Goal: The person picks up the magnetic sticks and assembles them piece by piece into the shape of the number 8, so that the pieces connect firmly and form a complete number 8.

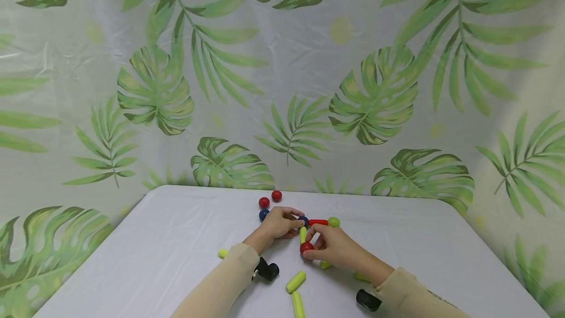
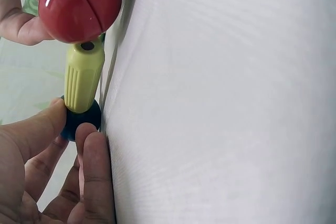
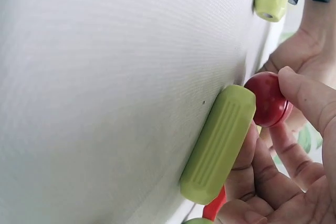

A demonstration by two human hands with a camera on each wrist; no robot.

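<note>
At the far side of the white tabletop (image 1: 176,239), two red balls (image 1: 264,202) and a blue ball (image 1: 263,215) are placed; farther right, a red stick (image 1: 318,222) is joined to a green ball (image 1: 334,222). Two yellow-green sticks (image 1: 296,282) are laid near, and another (image 1: 222,253), partly hidden, at left.

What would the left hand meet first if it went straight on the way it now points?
Beyond the blue ball it pinches, the left hand would probably meet the red stick first, going by the head view; depth is unclear, so it might pass over.
</note>
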